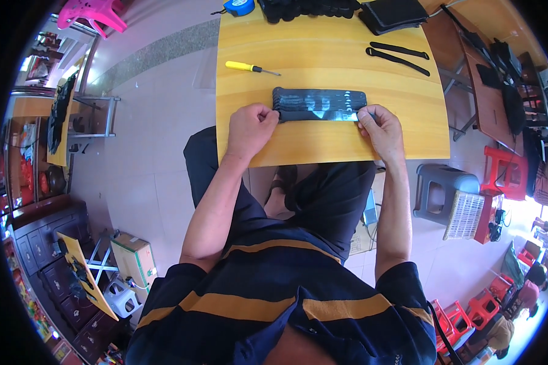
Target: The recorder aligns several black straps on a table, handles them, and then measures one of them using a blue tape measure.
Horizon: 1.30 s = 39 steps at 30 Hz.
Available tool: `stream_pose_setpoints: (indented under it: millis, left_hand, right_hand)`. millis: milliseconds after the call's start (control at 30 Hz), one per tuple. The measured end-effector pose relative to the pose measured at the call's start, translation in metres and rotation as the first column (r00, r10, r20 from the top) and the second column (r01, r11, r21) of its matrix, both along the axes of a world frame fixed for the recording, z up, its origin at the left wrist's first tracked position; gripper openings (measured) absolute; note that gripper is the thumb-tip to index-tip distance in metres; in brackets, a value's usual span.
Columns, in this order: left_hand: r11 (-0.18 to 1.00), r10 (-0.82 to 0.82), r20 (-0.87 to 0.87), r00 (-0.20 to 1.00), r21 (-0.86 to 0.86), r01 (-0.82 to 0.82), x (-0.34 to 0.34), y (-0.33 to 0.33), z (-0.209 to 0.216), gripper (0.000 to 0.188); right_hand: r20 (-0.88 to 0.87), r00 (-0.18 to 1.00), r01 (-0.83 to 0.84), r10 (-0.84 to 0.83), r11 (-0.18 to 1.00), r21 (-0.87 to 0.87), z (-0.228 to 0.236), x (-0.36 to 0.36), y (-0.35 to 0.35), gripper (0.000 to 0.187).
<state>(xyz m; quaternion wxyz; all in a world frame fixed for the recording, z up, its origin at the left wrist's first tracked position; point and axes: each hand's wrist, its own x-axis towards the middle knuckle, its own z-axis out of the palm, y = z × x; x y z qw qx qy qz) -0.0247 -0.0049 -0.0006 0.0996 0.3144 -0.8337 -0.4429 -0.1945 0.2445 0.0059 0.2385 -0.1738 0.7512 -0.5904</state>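
You've got the black strap bundle lying crosswise, nearer you than the yellow screwdriver; left hand pinching its left end, right hand its right, equally near.

Both hands up front, roughly level with each other and a gap between them. Left hand is curled almost into a fist, back of it showing, thumb and index tips meeting on the side facing the other hand. Right hand is in a looser pinch, thumb pointing up and in toward the left one, other fingers bent. Left forearm slants outward going back from its hand, while the right forearm runs pretty much straight back from its own. Both bare, wrists fairly straight.
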Motion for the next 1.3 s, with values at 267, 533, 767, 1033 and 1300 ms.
stream_pose_setpoints:
  millis: [267,533,767,1033,1300]
  left_hand:
    - [0.992,0.018,0.055,0.998,0.123,-0.025,-0.003,0.002,0.015,0.024]
    - [0.994,0.019,0.063,0.998,0.110,-0.026,-0.005,0.001,0.015,0.024]
    - [0.995,0.013,0.037,0.999,0.100,-0.017,-0.004,0.000,0.010,0.024]
    - [0.991,0.031,0.063,0.998,0.131,-0.039,-0.005,0.001,0.016,0.021]
    - [0.995,0.015,0.062,0.998,0.096,-0.021,-0.005,0.000,0.014,0.022]
  right_hand:
    - [-0.002,1.000,0.012,-0.012,0.998,0.058,-0.001,-0.001,-0.002,0.012]
    - [-0.005,1.000,0.018,-0.017,0.994,0.109,-0.001,-0.002,-0.003,0.013]
    - [-0.037,0.999,0.022,-0.017,0.990,0.138,-0.002,-0.002,-0.004,0.012]
    - [-0.064,0.998,0.033,-0.022,0.984,0.175,-0.001,-0.002,-0.006,0.014]
    - [-0.073,0.997,0.046,-0.032,0.978,0.202,-0.002,-0.002,-0.007,0.014]
